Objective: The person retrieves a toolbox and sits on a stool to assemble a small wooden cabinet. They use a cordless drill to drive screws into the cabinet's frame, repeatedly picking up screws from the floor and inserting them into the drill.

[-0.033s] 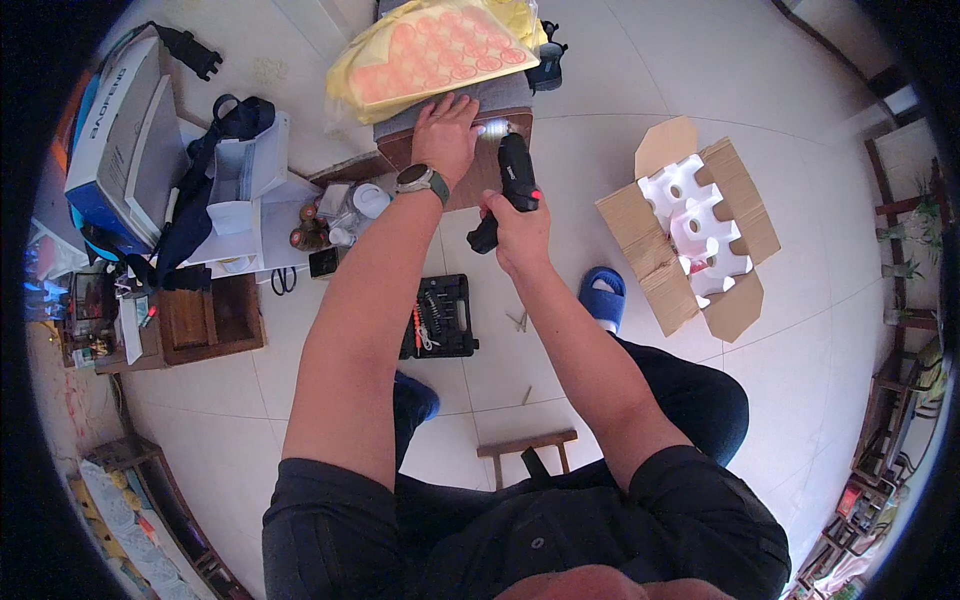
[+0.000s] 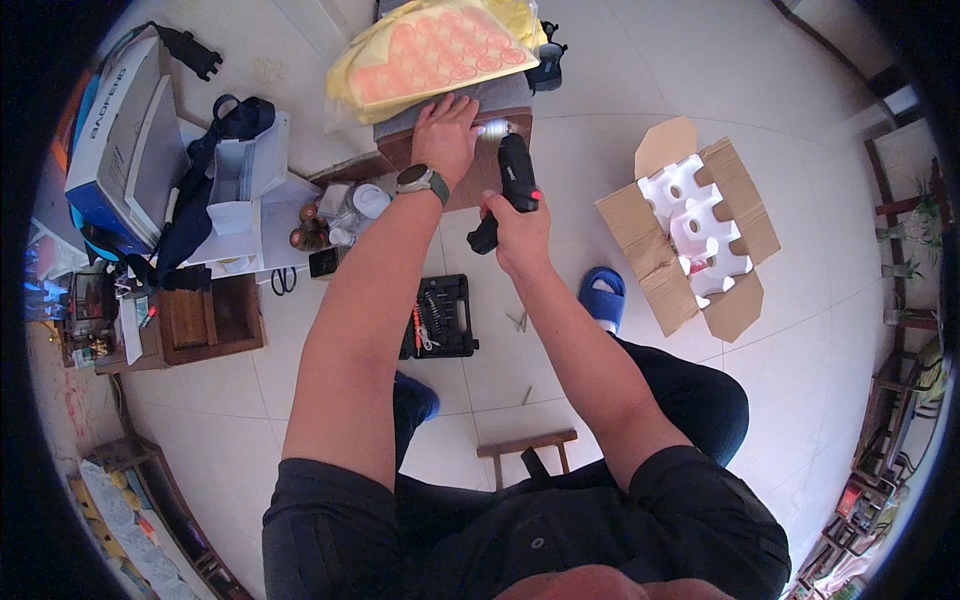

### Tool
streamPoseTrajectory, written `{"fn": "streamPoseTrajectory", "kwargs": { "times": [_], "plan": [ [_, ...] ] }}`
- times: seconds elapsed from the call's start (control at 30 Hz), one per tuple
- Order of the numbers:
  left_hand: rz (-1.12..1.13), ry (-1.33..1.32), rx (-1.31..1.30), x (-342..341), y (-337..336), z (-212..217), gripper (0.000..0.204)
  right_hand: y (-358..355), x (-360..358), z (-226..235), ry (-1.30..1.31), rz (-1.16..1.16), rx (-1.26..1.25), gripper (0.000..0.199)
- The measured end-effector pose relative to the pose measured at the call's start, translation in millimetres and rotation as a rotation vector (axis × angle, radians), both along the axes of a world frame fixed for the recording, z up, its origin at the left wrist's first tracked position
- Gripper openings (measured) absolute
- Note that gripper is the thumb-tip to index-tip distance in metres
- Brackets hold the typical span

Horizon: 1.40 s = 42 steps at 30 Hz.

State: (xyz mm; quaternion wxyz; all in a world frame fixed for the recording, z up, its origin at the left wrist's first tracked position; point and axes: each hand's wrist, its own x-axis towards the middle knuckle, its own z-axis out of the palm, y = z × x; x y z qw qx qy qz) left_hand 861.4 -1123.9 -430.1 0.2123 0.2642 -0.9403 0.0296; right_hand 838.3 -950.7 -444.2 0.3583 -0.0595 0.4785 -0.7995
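Note:
My right hand (image 2: 523, 232) is closed round the grip of a black cordless screwdriver (image 2: 516, 172) with a red button. Its tip points away from me at the front of a brown wooden piece of furniture with a grey cushioned top (image 2: 497, 94), and its lamp throws a bright spot there. Whether the bit touches a screw cannot be made out. My left hand (image 2: 446, 138) lies flat with fingers stretched over the cushion's front edge, left of the lit spot. A yellow bag with a pinkish pattern (image 2: 440, 55) rests on the cushion just beyond my left fingers.
An opened black tool case (image 2: 443, 318) with bits lies on the floor between my feet. Several screws (image 2: 518, 322) are scattered nearby. An open cardboard box (image 2: 650, 260) with white foam stands right. Jars (image 2: 310, 235), white boxes (image 2: 232, 205) and a wooden drawer (image 2: 212, 320) crowd the left.

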Motion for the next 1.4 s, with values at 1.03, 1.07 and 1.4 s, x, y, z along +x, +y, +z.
{"fn": "streamPoseTrajectory", "kwargs": {
  "times": [1.03, 1.07, 1.4],
  "plan": [
    [-0.002, 0.016, 0.028, 0, 2, 3, 0.041, 32, 8, -30, 0.287, -0.033, 0.187, 0.026],
    [0.000, 0.033, 0.041, 0, 3, 3, 0.041, 29, 3, -29, 0.319, -0.048, 0.158, 0.026],
    [0.016, 0.038, 0.063, 2, 9, 11, 0.044, 13, -22, 7, 0.132, -0.127, -0.112, 0.026]
  ]
}}
